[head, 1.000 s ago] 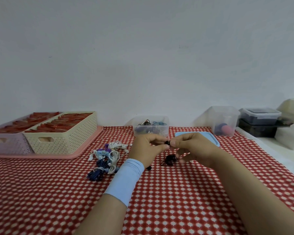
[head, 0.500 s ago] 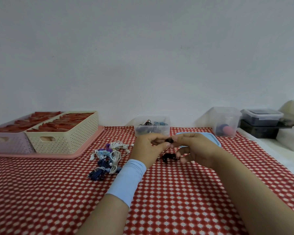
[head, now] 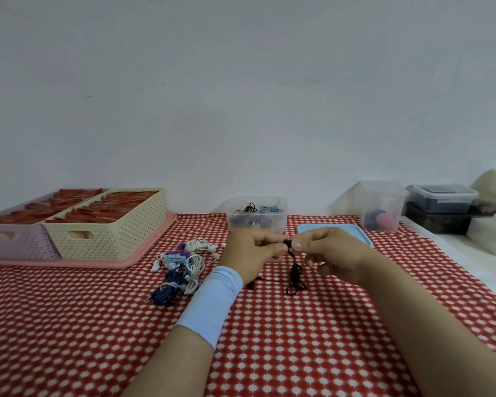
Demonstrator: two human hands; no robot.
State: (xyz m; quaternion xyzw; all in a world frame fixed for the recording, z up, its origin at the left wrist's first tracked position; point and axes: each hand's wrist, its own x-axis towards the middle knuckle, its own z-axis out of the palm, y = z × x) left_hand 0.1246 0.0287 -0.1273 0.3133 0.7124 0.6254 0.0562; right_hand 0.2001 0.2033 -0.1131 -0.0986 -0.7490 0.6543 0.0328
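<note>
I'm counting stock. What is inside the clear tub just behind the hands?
The clear tub holds coiled cords: black cords and blue cords on top, a darker jumble below. The left hand covers its lower front, so the bottom is hidden.

Plain white wall (head: pixel 241 96) filled the upper half, with two small dark marks (head: pixel 312 80). Light was soft and even. The table, under a red-and-white patterned tablecloth (head: pixel 69 325), sat against the wall. A white ledge (head: pixel 453 245) ran along its right edge.
</note>
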